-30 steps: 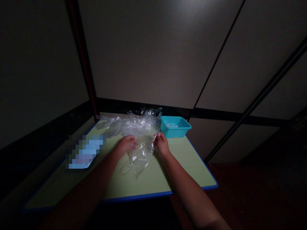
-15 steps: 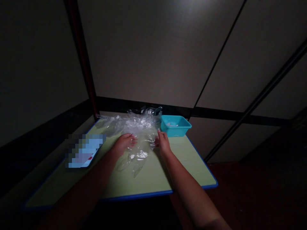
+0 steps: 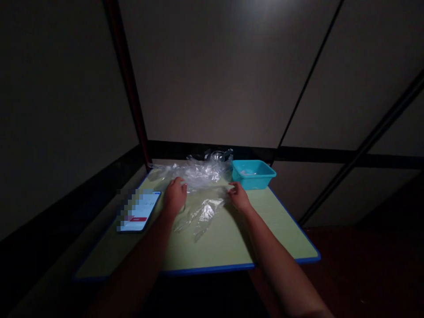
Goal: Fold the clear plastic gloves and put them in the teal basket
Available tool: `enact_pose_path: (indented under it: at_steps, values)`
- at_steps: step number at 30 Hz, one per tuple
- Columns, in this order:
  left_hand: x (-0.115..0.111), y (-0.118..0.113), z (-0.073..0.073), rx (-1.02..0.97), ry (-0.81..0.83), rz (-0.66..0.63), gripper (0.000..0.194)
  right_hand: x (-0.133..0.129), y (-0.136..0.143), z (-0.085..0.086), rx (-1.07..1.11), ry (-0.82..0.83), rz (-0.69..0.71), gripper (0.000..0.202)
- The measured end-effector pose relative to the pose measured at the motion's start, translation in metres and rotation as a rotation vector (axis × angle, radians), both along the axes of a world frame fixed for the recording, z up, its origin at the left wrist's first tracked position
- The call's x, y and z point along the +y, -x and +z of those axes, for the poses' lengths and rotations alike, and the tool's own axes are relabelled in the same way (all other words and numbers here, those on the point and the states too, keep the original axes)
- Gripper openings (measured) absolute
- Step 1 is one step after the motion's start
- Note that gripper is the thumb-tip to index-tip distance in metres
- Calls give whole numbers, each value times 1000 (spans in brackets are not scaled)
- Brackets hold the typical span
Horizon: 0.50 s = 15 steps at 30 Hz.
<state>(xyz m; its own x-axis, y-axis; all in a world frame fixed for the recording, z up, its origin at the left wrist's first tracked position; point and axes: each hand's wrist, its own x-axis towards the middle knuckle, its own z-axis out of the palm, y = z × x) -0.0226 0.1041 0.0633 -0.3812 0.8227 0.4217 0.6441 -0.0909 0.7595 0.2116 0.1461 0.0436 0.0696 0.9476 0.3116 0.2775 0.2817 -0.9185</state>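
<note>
Head view: a clear plastic piece (image 3: 208, 211) is spread on the table (image 3: 232, 249), between and a little in front of the two hands, with its narrow ends turned toward the front edge. Its far end is hard to tell from the bare table. The right hand (image 3: 240, 198) is set at its right end, fingers bent; whether they are closed on the plastic cannot be told. The left hand (image 3: 175, 195) is held by its left side, fingers curled downward, and no grip can be made out there either.

Such thin plastic is probably best pinched at the rim by fingertips and drawn lightly outward, so that it is neither creased nor torn; where layers cling, a small rub might be needed.

Just beyond, a crumpled pile (image 3: 202, 171) is heaped along the back of the table, its right end beside the bin (image 3: 253, 182), in which something pale is seen. The right hand is placed close to the bin's near wall, so little room is left there. On the left, a phone (image 3: 141, 215) is laid near the left forearm and could be nudged. More room is offered toward the front edge.
</note>
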Motion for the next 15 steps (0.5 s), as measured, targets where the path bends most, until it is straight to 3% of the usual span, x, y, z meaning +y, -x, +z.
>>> enact_pose_path:
  at_steps: [3, 6, 8, 10, 13, 15]
  values:
    - [-12, -22, 3, 354, -135, -62, 20, -4, -7, 17, -78, -445, -316, 35]
    - [-19, -47, -5, 558, 20, -334, 21, -9, -15, 33, 47, -497, -355, 35]
    - [-18, -55, -12, 649, 81, -399, 24, -12, -21, 41, 251, -323, -176, 42]
    - [-14, -54, -20, 670, 121, -379, 23, -16, -30, 47, 394, -133, 99, 60]
    - [-5, -41, -32, 670, 199, -363, 35, -22, -41, 54, 461, -18, 258, 66]
    - [-1, -33, -38, 667, 279, -368, 47, -24, -41, 53, 393, 60, 352, 69]
